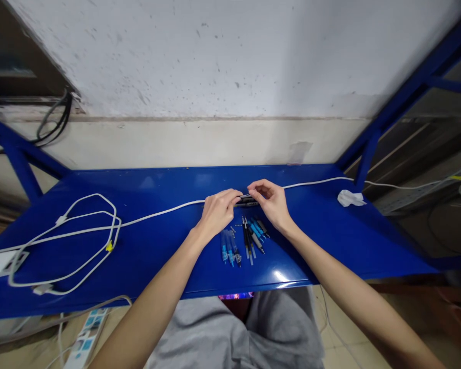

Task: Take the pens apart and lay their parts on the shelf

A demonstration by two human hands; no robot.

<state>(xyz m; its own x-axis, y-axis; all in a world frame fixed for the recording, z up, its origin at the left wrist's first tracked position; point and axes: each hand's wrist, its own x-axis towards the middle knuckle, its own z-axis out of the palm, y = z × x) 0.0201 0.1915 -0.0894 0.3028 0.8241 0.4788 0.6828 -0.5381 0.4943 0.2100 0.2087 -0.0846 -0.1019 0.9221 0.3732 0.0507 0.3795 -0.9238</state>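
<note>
At the middle of the blue shelf, my left hand (219, 209) and my right hand (270, 203) face each other with fingertips pinched. Between them is a small group of slim dark pens (247, 202), and both hands grip at the ends of a pen there; the fingers hide part of it. Closer to me lie clear pen barrels (230, 247) with blue and dark ends. Beside these are dark ink refills (249, 240) with metal tips, and blue and grey pen grips (257, 230). A few tiny metal pieces (233, 230) rest near the barrels.
A white cable (165, 210) runs across the blue shelf (169, 277) behind my hands, with a loop of cable (115, 225) at left. Crumpled tissue (350, 198) lies at right. A white box (2, 264) sits at far left; a power strip (85, 341) is below.
</note>
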